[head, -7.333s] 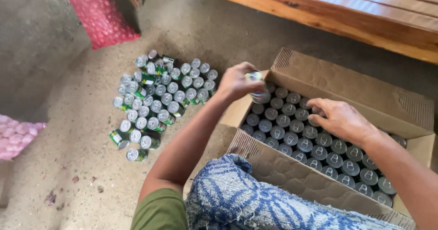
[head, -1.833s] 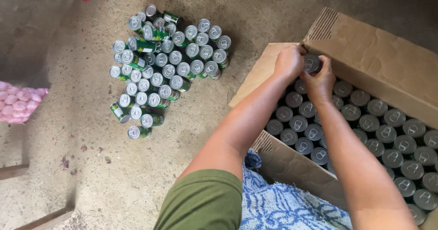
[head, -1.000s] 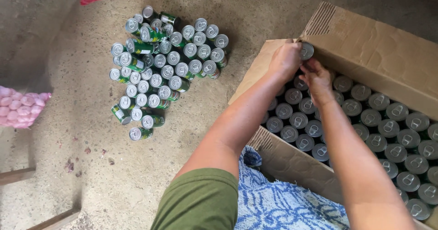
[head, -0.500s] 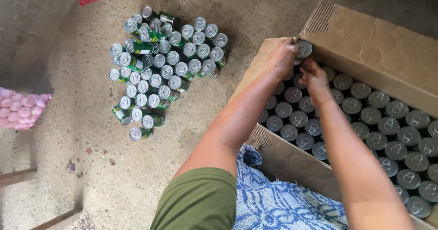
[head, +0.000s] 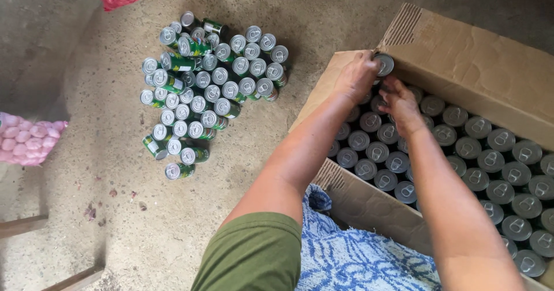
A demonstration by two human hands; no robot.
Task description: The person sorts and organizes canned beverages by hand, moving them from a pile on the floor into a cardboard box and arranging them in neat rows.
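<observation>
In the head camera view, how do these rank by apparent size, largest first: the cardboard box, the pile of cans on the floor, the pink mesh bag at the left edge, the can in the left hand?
1. Cardboard box
2. Pile of cans
3. Pink mesh bag, cut off by the frame edge, so its rank is unsure
4. Can in the left hand

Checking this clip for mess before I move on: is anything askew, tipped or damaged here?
Mostly tidy. In the pile of cans on the floor, several green cans lie on their sides among upright ones. The cardboard box flap has a ragged, torn-looking edge. The left hand holds a can raised above the packed rows.
</observation>
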